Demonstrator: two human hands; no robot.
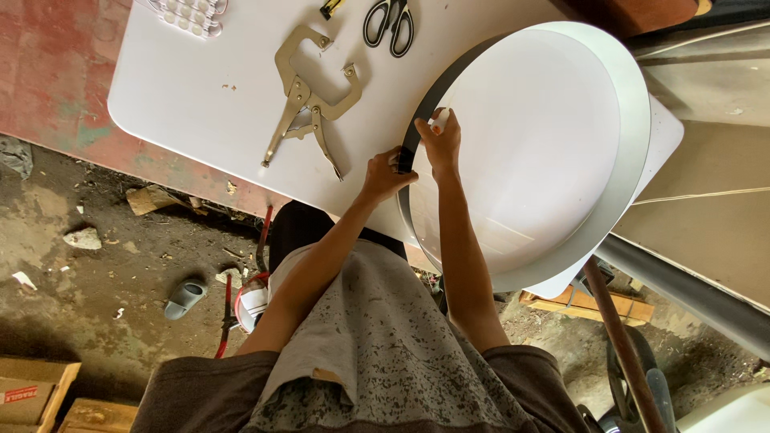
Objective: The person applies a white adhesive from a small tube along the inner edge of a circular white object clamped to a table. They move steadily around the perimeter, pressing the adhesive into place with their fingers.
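A white tabletop (200,96) fills the upper part of the view, its near edge rounded, and one big white disc (529,144) lies on its right part, ringed by one upright band (423,108) that is dark on its outer face and pale on the inside. The disc overhangs the tabletop edge toward the person. Both hands meet at the left side of this ring. The left hand (385,175) is clamped on the dark band, fingers curled over its top edge from outside, just where the band curves down toward the body. The right hand (439,140) sits just beside it, inside the ring, closed around one small white piece (439,120) with an orange tip, pressed against the band's inner face. The two hands nearly touch, the band standing between them.

To the left of the hands, well apart from the ring, one metal locking clamp (309,100) with wide C-shaped jaws lies flat on the tabletop. Above it, near the far edge, lies one pair of scissors (391,24) with black handles, and at the top left one cluster of small white modules (188,14), partly cut off by the frame.

On the dirty floor (120,240) below the tabletop I count one grey slipper (184,298), and one pair of red-handled pliers (227,317) beside the person's leg.
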